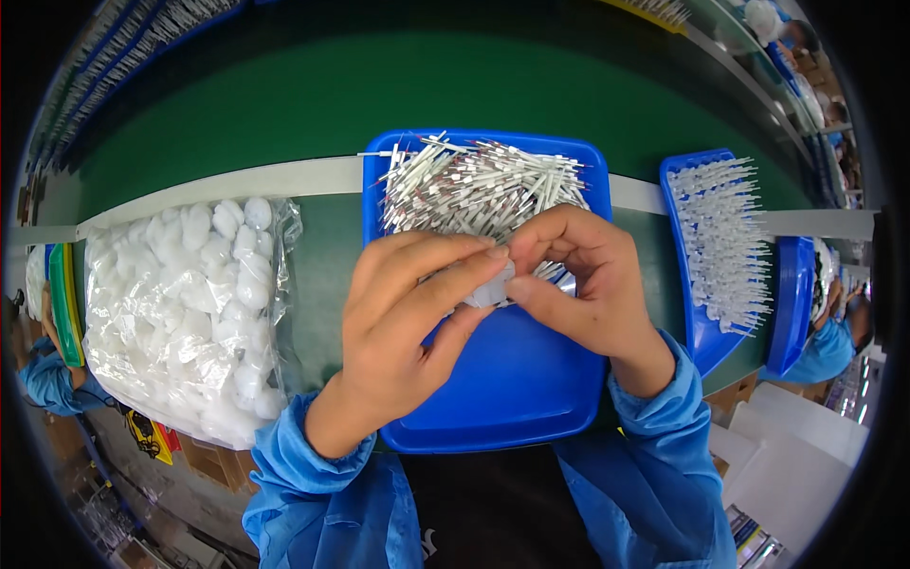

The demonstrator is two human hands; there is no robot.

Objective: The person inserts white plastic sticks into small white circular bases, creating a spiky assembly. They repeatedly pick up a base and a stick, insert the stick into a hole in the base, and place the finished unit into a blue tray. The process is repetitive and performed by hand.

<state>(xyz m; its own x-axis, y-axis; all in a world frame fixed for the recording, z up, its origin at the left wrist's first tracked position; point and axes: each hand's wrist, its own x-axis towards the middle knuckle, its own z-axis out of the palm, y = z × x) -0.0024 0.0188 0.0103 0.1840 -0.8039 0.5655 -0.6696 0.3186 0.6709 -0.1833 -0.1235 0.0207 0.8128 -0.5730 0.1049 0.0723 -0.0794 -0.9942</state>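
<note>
— Hands meet over the square blue plastic tray [512, 398]: left hand [403, 322] and right hand [588, 284] both pinch a small white plastic piece [491, 290].

— Step?

— Fitting it, I judge; next needs a thin white-sleeved pin [474, 185] from the heap at twelve o'clock.

— Its axis?

— Too hidden to tell.

bench: long green-topped bench [284, 104] with a pale grey strip [237, 182] along it | right: white shelf rail [758, 90] | lower right: stacked white cardboard boxes [796, 465] | light: bright, even
</note>
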